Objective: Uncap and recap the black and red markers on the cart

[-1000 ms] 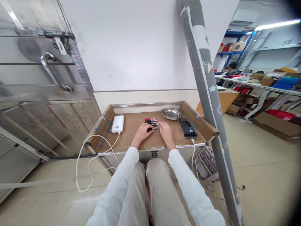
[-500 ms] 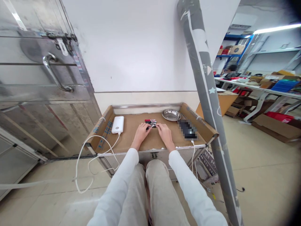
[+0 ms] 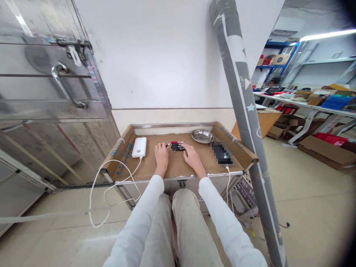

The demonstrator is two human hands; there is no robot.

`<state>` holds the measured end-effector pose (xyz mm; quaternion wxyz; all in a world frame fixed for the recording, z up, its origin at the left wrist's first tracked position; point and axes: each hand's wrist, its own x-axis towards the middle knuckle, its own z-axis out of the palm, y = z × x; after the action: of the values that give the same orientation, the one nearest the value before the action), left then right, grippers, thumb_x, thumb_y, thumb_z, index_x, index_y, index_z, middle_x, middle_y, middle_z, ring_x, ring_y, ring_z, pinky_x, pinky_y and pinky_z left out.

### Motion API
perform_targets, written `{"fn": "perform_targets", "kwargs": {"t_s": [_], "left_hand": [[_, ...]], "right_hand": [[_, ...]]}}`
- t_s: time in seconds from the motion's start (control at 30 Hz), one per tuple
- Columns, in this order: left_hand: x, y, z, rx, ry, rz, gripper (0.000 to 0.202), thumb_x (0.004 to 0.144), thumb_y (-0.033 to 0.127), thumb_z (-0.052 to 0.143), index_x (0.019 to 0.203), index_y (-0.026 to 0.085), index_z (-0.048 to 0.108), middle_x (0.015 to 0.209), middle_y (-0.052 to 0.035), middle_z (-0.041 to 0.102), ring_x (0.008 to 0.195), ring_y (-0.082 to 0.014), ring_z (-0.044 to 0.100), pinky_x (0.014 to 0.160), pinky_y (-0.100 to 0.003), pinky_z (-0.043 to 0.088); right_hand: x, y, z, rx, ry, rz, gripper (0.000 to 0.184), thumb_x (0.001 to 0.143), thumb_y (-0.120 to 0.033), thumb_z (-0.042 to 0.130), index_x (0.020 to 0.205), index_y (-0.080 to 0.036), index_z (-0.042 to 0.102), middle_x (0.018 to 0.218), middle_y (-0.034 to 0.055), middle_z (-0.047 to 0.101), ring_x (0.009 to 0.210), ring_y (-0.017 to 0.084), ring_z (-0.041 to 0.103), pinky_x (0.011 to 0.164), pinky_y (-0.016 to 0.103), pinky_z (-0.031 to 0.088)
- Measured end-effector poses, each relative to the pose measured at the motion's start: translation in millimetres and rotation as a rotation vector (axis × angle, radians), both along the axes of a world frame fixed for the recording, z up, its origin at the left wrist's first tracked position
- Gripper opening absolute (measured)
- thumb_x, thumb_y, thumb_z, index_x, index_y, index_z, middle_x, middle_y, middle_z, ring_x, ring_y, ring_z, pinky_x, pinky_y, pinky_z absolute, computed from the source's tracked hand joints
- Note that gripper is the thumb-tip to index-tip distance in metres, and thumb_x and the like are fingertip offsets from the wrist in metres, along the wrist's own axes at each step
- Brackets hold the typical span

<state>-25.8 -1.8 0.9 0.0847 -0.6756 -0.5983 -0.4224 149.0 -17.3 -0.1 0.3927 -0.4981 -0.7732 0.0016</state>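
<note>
Several black markers (image 3: 177, 147) and a red marker (image 3: 177, 142) lie side by side in a short row on the cardboard-covered top (image 3: 150, 168). To the left of the row is my left hand (image 3: 161, 157), its fingers bent. A small light-and-dark end, which looks like part of a marker (image 3: 167, 145), pokes out at its fingertips; the rest is hidden. My right hand (image 3: 192, 157) lies palm down with fingers loosely apart, its fingertips touching the right ends of the black markers.
A white power bank (image 3: 139, 147) with a cable lies at the left, a steel dish (image 3: 203, 135) at the back right. In front of the dish lies a blurred dark phone (image 3: 221, 152), plugged in. Cardboard-lined sides frame the top. A tall grey roll (image 3: 247, 111) leans at the right.
My left hand has moved left, away from the row, with a small marker-like end at its fingertips. My right hand has shifted slightly, its fingers looser. The row of markers stays in place.
</note>
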Motion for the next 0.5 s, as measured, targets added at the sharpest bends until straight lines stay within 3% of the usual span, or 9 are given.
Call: {"fn": "perform_targets", "kwargs": {"t_s": [0.1, 0.27, 0.5], "left_hand": [[-0.9, 2.3, -6.0, -0.007, -0.063, 0.067, 0.017, 0.091, 0.016, 0.037, 0.09, 0.016, 0.054, 0.098, -0.0145, 0.055, 0.095, -0.0284, 0.051, 0.083, -0.044, 0.043], [2.4, 7.9, -12.1, -0.115, -0.05, 0.044, 0.025, 0.088, 0.004, 0.029, 0.092, 0.013, 0.052, 0.101, -0.0166, 0.053, 0.097, -0.027, 0.053, 0.085, -0.042, 0.044], [7.1, 12.0, -12.5, -0.161, 0.079, -0.314, 0.014, 0.089, 0.014, 0.043, 0.098, 0.016, 0.054, 0.1, -0.0089, 0.052, 0.085, -0.0188, 0.058, 0.081, -0.033, 0.049]], "right_hand": [[2.0, 2.5, -2.8, 0.025, -0.05, -0.067, 0.037, 0.087, -0.01, 0.036, 0.115, -0.019, 0.059, 0.12, 0.0092, 0.058, 0.111, 0.021, 0.051, 0.098, 0.037, 0.042], [2.7, 3.7, -4.1, 0.007, -0.125, -0.107, 0.031, 0.086, -0.01, 0.04, 0.104, -0.021, 0.064, 0.116, 0.0095, 0.056, 0.106, 0.022, 0.05, 0.094, 0.036, 0.042], [1.4, 5.8, -4.0, -0.023, -0.169, -0.107, 0.024, 0.087, -0.011, 0.044, 0.1, -0.018, 0.063, 0.104, 0.009, 0.058, 0.098, 0.021, 0.051, 0.09, 0.033, 0.042]]}}
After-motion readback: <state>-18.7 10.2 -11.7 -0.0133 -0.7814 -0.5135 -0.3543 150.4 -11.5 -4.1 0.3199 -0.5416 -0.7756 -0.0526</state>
